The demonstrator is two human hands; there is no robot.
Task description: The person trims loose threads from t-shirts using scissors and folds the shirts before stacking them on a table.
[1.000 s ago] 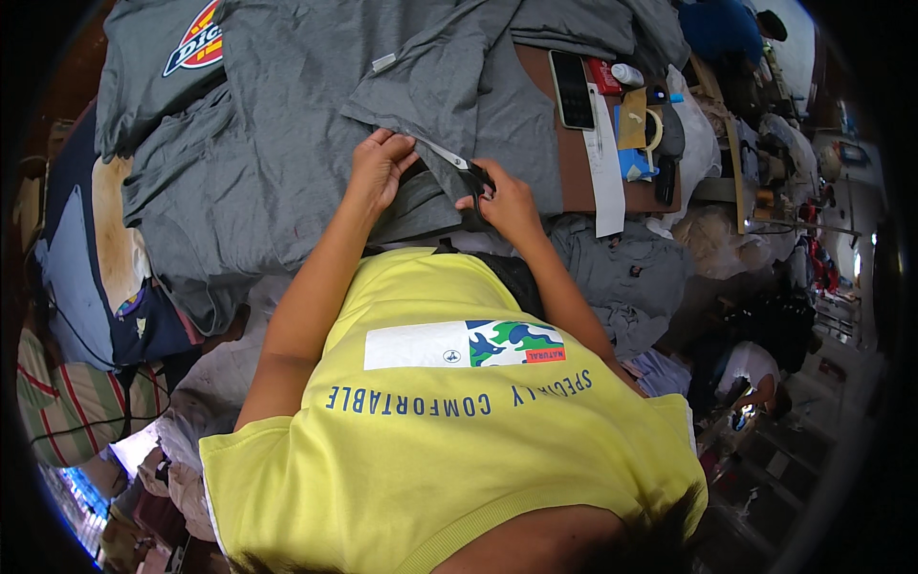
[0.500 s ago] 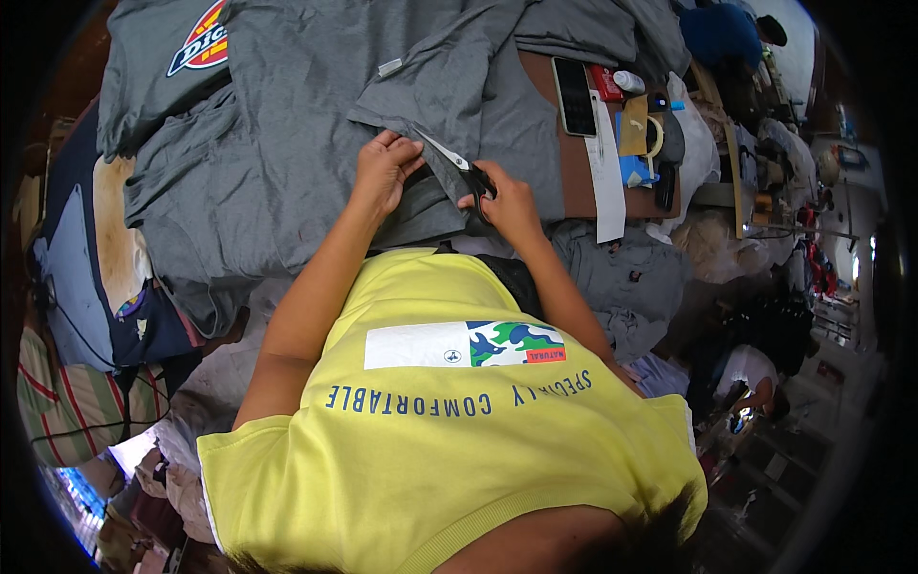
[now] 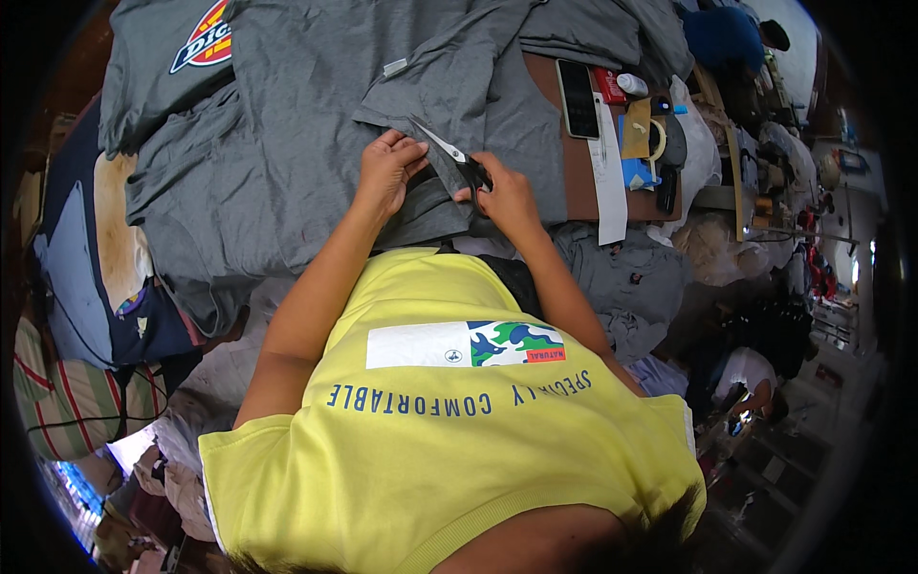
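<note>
R hand [image 3: 502, 196] grips scissors [image 3: 457, 156]; its fingers cover most of the black handles, so how they sit in the loops is hard to make out. Can't tell if the blades are fully shut. L hand [image 3: 390, 172] is just left of the scissors, fingers curled, thumb nr the fingertips, over a fold of grey jersey garment [image 3: 306, 124]; can't tell if cloth is pinched, as the tips hide it. Scissors are over the garment, abt mid-scene, long axis diagonal: tips point far & left, handles near & right. Garment's far end is cut off by the frame, as is the logo [image 3: 205, 40] at far left. White label [image 3: 395, 68] lies beyond the tips. To the right, smartphone [image 3: 578, 99] w/ dark screen, paper strip [image 3: 610, 187] & tape roll [image 3: 657, 139] lie on a brown board [image 3: 579, 197]; small items there partly overlap.
</note>
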